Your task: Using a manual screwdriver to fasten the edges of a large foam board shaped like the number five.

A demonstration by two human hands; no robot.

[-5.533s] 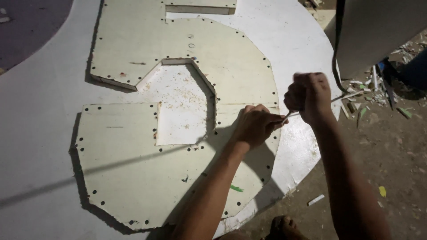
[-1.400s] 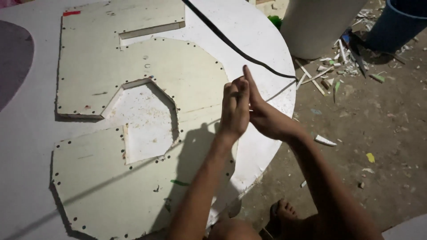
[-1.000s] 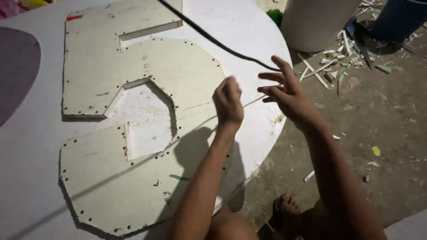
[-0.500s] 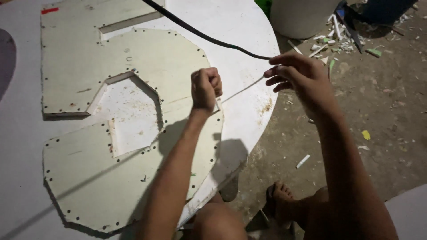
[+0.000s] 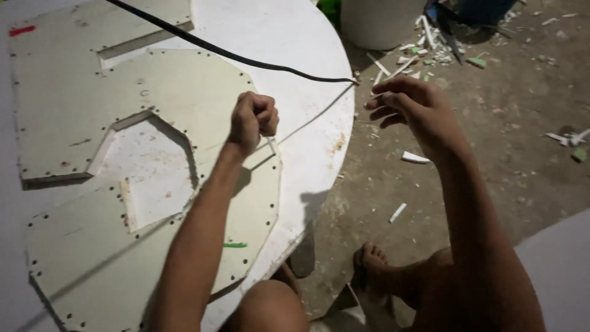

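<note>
White board [image 5: 307, 43]: two hands, one thin strip [image 5: 307, 120].

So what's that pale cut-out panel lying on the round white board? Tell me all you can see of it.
The pale panel is a flat, greenish-cream sheet, thin plastic or board by its look, cut into a large blocky shape with angled edges and an angular opening in its middle. Small dark holes dot its outline. It lies flat on the round white board. A black cable crosses its top, and the left hand, fisted, hovers over its right side.
</note>
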